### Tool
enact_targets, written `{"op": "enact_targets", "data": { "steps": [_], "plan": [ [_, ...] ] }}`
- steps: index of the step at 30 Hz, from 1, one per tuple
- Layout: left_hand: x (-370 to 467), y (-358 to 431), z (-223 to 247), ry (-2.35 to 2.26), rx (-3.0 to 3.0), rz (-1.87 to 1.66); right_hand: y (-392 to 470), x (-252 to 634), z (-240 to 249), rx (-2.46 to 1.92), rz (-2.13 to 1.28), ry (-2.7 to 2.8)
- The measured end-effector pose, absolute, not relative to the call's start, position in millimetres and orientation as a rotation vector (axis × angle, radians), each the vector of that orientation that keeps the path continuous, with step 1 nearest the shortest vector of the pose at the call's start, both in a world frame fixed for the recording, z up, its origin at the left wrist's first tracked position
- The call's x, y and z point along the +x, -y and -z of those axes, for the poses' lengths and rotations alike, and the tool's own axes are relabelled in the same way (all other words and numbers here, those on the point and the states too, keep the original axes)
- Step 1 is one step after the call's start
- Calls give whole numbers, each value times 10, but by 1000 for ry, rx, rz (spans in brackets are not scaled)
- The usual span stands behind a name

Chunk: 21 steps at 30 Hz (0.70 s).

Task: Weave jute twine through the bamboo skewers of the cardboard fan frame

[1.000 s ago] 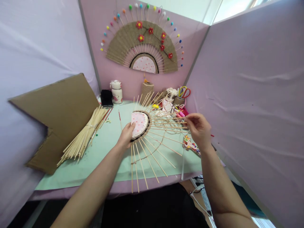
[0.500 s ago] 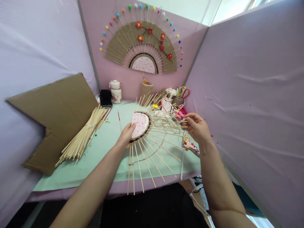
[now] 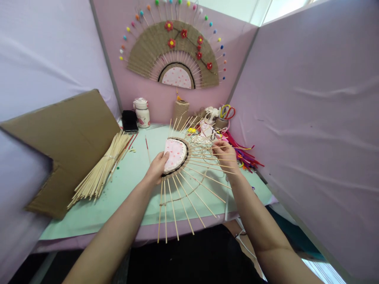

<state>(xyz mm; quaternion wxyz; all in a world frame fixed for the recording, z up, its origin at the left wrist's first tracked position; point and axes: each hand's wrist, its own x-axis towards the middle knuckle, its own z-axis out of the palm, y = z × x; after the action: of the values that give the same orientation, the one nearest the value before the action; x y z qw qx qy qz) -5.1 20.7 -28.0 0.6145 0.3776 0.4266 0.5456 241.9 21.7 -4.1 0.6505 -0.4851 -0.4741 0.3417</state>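
Observation:
A half-round centre piece (image 3: 175, 154), pink with red dots and a black braided edge, is held by my left hand (image 3: 158, 167), thumb on top. Thin wooden sticks (image 3: 189, 205) fan out from its curved edge towards the right and the front. Brown twine (image 3: 185, 196) runs across the lower sticks in an arc. My right hand (image 3: 224, 154) is among the right-hand sticks, its fingertips pinched together; what they hold is too small to make out. Loose twine lies beneath the sticks near it.
A bundle of sticks (image 3: 100, 169) and bent cardboard (image 3: 68, 138) are at the left. Behind stand a bottle (image 3: 142, 113), a twine spool (image 3: 181, 110) and a scissors cup (image 3: 221, 123). Colourful pipe cleaners (image 3: 244, 154) lie right. A decorated fan (image 3: 148, 45) hangs on the back wall.
My right hand has moved left, from the stick tips further in among the sticks, and the pipe cleaners now show. My left hand keeps its hold on the centre piece.

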Motion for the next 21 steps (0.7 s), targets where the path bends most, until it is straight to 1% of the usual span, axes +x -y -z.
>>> {"op": "enact_targets", "data": {
  "steps": [6,11,13,16,19,21],
  "plan": [
    [-45,-226,283,-994,829,-1276,-185,2476,109,-1180,-707,1158],
    [-56,-234,241,-1065,785,-1344,33,2598,136,-1276,-395,1065],
    [-61,-238,238,-1068,797,-1359,155,2602,183,-1292,-322,1010],
    [-63,-241,242,-1050,813,-1377,331,2556,297,-1276,-346,940],
    [-59,-240,246,-1028,816,-1398,453,2514,385,-1249,-289,805],
    [-58,-239,248,-1021,816,-1410,497,2501,383,-1240,-381,787]
  ]
}}
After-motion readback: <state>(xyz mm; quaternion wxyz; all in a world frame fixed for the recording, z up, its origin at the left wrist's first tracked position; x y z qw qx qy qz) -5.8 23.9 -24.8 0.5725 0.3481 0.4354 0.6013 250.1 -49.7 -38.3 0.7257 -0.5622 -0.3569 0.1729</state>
